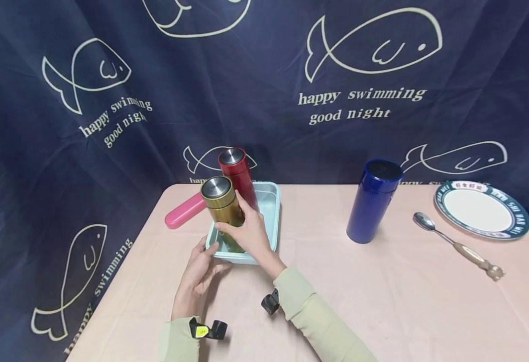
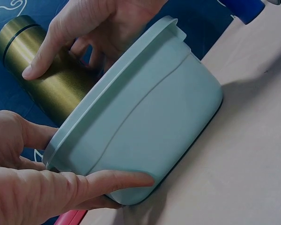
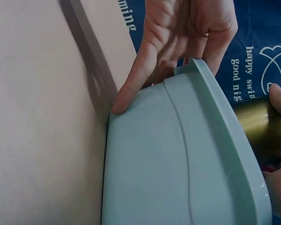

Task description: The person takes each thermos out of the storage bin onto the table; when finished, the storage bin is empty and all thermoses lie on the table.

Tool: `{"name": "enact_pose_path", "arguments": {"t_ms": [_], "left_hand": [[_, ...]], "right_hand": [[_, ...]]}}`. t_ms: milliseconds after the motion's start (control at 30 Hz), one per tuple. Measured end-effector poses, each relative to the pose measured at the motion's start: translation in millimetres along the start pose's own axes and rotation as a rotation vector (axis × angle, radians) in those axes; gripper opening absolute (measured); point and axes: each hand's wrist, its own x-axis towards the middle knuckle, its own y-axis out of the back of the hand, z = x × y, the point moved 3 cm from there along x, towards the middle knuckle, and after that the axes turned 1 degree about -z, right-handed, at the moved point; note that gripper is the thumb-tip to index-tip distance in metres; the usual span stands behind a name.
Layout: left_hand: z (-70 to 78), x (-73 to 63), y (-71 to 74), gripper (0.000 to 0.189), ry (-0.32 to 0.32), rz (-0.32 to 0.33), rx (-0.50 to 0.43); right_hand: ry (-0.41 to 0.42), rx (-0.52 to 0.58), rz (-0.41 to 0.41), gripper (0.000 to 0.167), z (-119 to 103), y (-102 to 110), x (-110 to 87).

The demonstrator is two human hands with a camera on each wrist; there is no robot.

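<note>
A gold thermos bottle (image 1: 226,213) with a silver-topped lid stands tilted in the light-blue plastic container (image 1: 272,201). My right hand (image 1: 251,232) grips the bottle around its body, thumb on the near side. At the container's near-left corner, my left hand (image 1: 201,270) holds the wall, its thumb by the rim and a finger stretched along the outer side (image 2: 145,108). Behind the gold bottle, a red thermos bottle (image 1: 242,178) also leans inside the container. The lower parts of both bottles are partly hidden by the container wall and my right hand.
A pink oblong case (image 1: 185,211) lies left of the container, partly behind it. To the right stands a blue thermos bottle (image 1: 371,203). Farther right lie a spoon (image 1: 454,244) with a decorated handle and a green-rimmed plate (image 1: 477,211). A dark fish-print curtain (image 1: 264,110) hangs behind the table.
</note>
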Motion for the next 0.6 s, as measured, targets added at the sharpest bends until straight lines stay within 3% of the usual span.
{"name": "enact_pose_path", "arguments": {"t_ms": [333,600], "left_hand": [[-1.9,-1.0,-0.6,0.053,0.005,-0.001,-0.011],[-1.4,0.2,-0.2,0.055,0.009,0.002,-0.004]], "right_hand": [[-0.006,-0.044,0.033,0.087,-3.1,6.3,-1.0],[0.032,0.006,0.080,0.080,-25.5,30.5,0.6]]}}
